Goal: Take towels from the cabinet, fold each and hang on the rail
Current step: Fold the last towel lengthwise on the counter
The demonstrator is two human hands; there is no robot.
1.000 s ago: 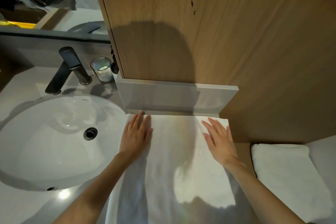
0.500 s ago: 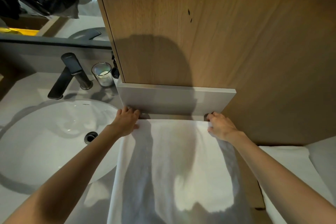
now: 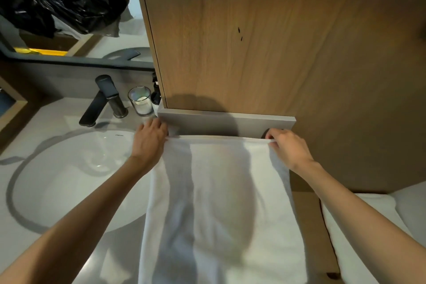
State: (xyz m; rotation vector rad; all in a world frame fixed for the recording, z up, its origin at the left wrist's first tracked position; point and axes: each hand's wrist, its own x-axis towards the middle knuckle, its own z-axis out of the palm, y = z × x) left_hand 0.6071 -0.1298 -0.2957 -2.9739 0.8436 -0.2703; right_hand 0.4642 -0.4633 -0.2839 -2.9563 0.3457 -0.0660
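Now the left hand (image 3: 151, 139) and right hand (image 3: 287, 147) each pinch a far corner of the white towel (image 3: 221, 203); uneven pulling would likely skew the fold.

1. Straight ahead the wooden cabinet (image 3: 276, 41) rises like a wall, and a grey ledge (image 3: 226, 121) juts from its foot, so there is no passage forward.
2. The left hand (image 3: 149, 140) grips the spread towel (image 3: 219, 203) just beside the ledge's left corner. A glass (image 3: 141, 101), a dark bottle (image 3: 156, 94) and the faucet (image 3: 101, 101) crowd the counter beyond it.
3. Further left, the space above the sink basin (image 3: 69, 180) lies open.
4. The right hand (image 3: 288, 150) pinches the towel's far edge near the ledge's right end, with the cabinet close behind. To its right lies a second towel (image 3: 359, 237) — a wooden strip separates the two.
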